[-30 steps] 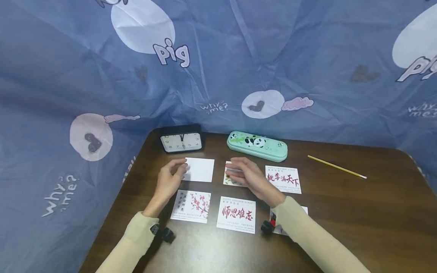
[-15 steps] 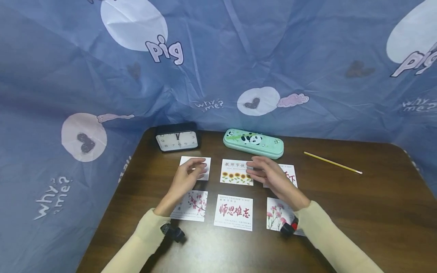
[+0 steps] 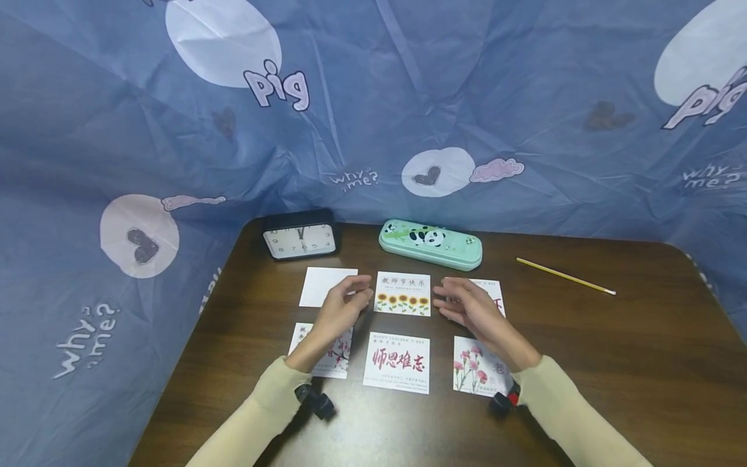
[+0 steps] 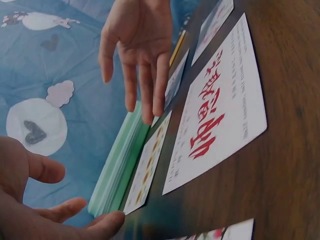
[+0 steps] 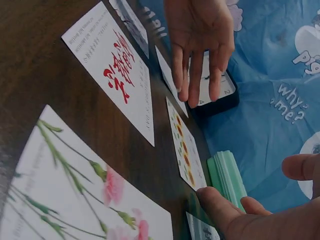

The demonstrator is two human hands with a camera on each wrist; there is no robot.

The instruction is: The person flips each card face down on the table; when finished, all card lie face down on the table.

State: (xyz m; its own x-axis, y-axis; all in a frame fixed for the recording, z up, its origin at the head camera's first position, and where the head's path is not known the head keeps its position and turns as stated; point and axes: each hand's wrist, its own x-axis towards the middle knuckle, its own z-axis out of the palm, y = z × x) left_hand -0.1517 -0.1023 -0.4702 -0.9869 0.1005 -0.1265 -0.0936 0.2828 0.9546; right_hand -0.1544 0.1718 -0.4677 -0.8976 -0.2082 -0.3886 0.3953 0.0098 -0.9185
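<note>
My left hand (image 3: 341, 310) and right hand (image 3: 481, 314) stand on either side of the sunflower card (image 3: 403, 305), palms facing each other, fingers loosely extended. Neither holds anything. Their fingertips come near the card's left and right edges; whether they touch it I cannot tell. A blank white card (image 3: 321, 285) is partly behind my left hand, whose wrist overlaps the plum-blossom card (image 3: 332, 366). My right hand covers much of a card with red lettering (image 3: 495, 290). In front lie another red-lettered card (image 3: 398, 383) and a carnation card (image 3: 471, 376), partly hidden by the right wrist.
A black-framed clock (image 3: 300, 241) and a green panda pencil case (image 3: 432, 245) stand along the back of the brown table (image 3: 595, 363). A yellow pencil (image 3: 563, 275) lies at the right. Blue printed cloth (image 3: 350, 97) hangs behind the table.
Both hands have shifted right over the cards. The left moved from the blank card's left edge towards the sunflower card; the right uncovered the sunflower card. The cards look unmoved.
</note>
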